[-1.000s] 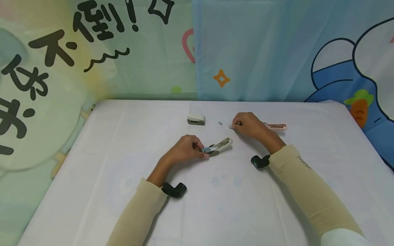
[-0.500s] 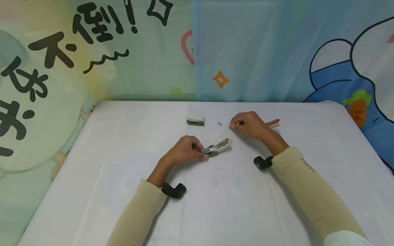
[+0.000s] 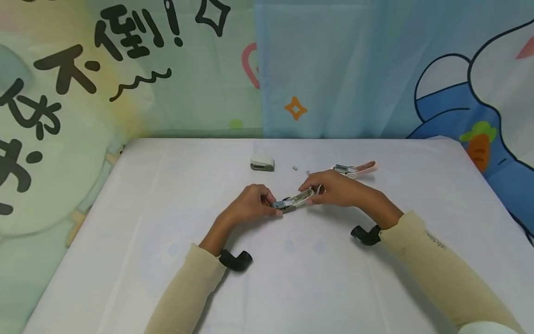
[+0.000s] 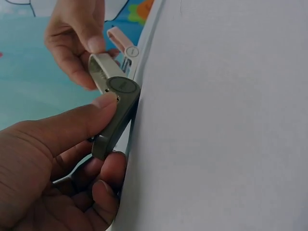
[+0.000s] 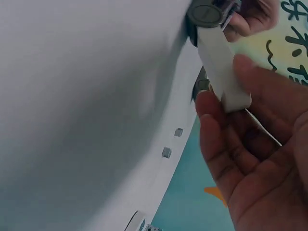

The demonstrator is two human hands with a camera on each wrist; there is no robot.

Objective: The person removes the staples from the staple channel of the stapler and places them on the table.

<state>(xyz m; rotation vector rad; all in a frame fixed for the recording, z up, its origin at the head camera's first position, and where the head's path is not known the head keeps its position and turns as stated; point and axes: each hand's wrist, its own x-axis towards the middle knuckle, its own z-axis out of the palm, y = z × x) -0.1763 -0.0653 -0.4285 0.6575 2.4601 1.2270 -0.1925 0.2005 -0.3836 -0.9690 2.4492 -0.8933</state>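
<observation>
A grey and cream stapler (image 3: 297, 199) is hinged wide apart between my hands, its metal staple channel showing. My left hand (image 3: 253, 202) pinches the grey base (image 4: 120, 115), thumb on its side near the round hinge. At the other end, my right hand (image 3: 339, 189) holds the tip of the cream top arm (image 5: 219, 62) between thumb and fingers. Two small staple blocks lie apart on the table: a nearer staple block (image 3: 308, 173) and a farther staple block (image 3: 295, 168). The palm side of my left hand is hidden in the head view.
Behind my right hand lies an opened pink stapler (image 3: 364, 168), its metal channel exposed. A closed white and grey stapler (image 3: 262, 163) stands toward the back of the white-covered table (image 3: 267, 278). A printed curtain (image 3: 325, 65) hangs beyond the far edge.
My right hand has left the staple block beside the pink stapler and come nearer to hold the cream arm. The pink stapler has turned and is uncovered. My left hand stays put.
</observation>
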